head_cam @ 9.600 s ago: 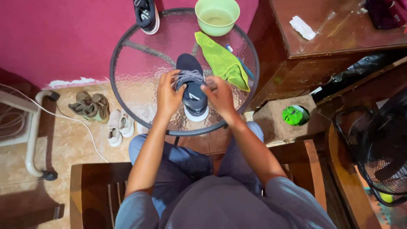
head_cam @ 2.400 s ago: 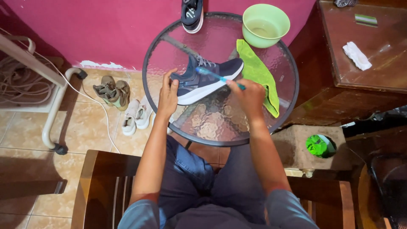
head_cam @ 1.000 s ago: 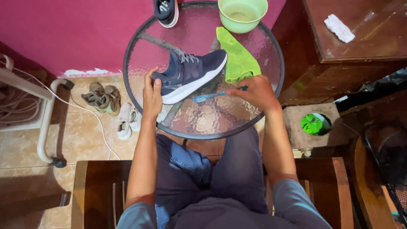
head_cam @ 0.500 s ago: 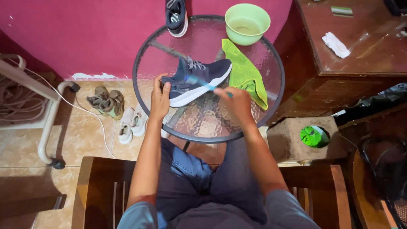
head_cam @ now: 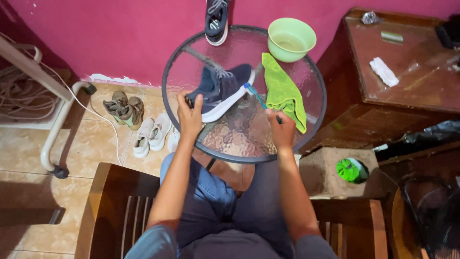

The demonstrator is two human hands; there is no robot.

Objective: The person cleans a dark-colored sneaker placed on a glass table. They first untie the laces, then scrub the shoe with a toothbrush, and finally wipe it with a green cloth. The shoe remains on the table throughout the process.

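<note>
A dark navy sneaker [head_cam: 218, 91] is laid on its side on the round glass table [head_cam: 316, 124], left of the table's centre, with its white sole turned toward the near edge. Its long axis runs diagonally: the heel end lies toward the near-left edge and the toe end points up toward the far-right edge, where a green basin [head_cam: 291, 39] stands.

The heel end is gripped by the left hand [head_cam: 190, 116], whose fingers are curled closed around it; this hand is the nearer of the two to the shoe and is in contact with it. The right hand [head_cam: 281, 129] is held near the near-right edge, apart from the shoe, and is closed around the handle of a blue toothbrush [head_cam: 258, 98]. The brush is angled up and to the left, so that its head is brought to the white sole close to the toe. The shoe therefore lies ahead and to the left of the right hand, and directly ahead of the left.

A green cloth [head_cam: 283, 91] is spread just right of the brush, between the shoe and the right edge. A second sneaker [head_cam: 216, 20] is seen at the far edge, against the pink wall.
</note>
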